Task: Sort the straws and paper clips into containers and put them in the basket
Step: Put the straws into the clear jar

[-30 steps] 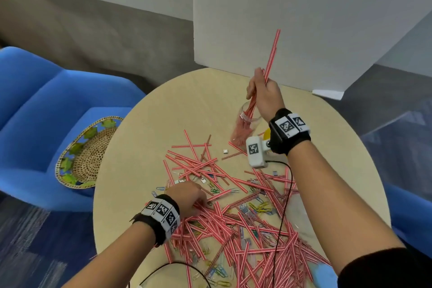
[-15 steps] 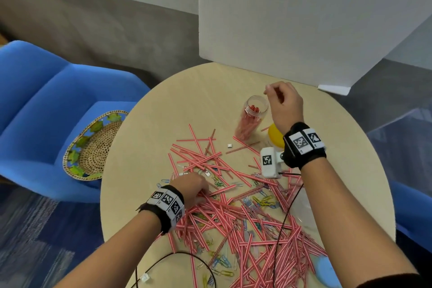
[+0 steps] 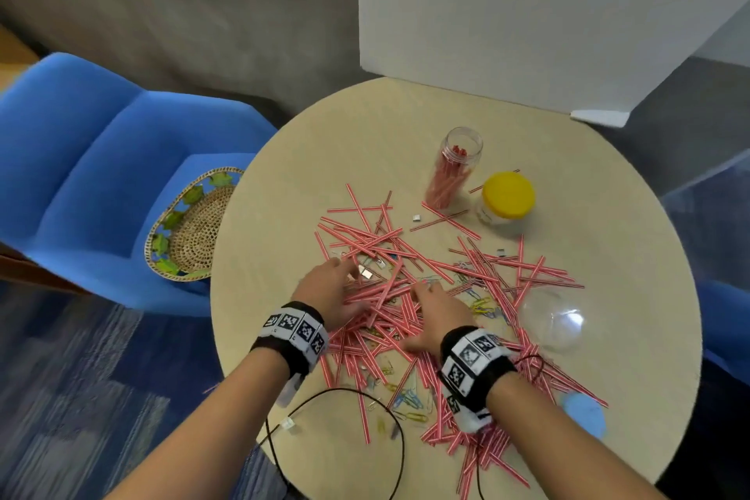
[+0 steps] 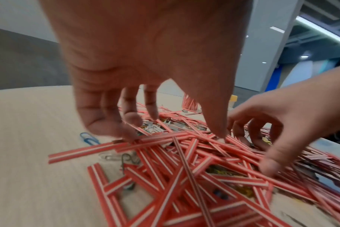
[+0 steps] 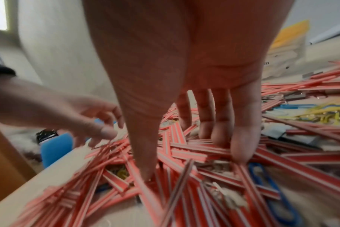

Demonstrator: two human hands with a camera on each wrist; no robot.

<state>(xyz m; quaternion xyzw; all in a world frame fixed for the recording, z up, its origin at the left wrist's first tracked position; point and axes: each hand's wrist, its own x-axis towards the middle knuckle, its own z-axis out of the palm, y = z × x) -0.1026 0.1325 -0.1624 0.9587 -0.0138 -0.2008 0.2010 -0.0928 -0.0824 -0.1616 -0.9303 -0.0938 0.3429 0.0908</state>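
Resting spread on straws (image 3: pixel 389 296): left hand (image 3: pixel 328 292), right hand (image 3: pixel 436 308); no readable writing.

Right hand (image 3: pixel 436 306) left the jar (image 3: pixel 454 170); now on straws (image 3: pixel 389 296).

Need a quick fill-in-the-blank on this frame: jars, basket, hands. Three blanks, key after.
1. The open clear jar holds red ____.
2. The other jar wears a ____ lid.
3. The woven basket sits on the blue ____, off the table.
4. Both hands, left and right, reach into the straw pile.

Missing: straws; yellow; chair
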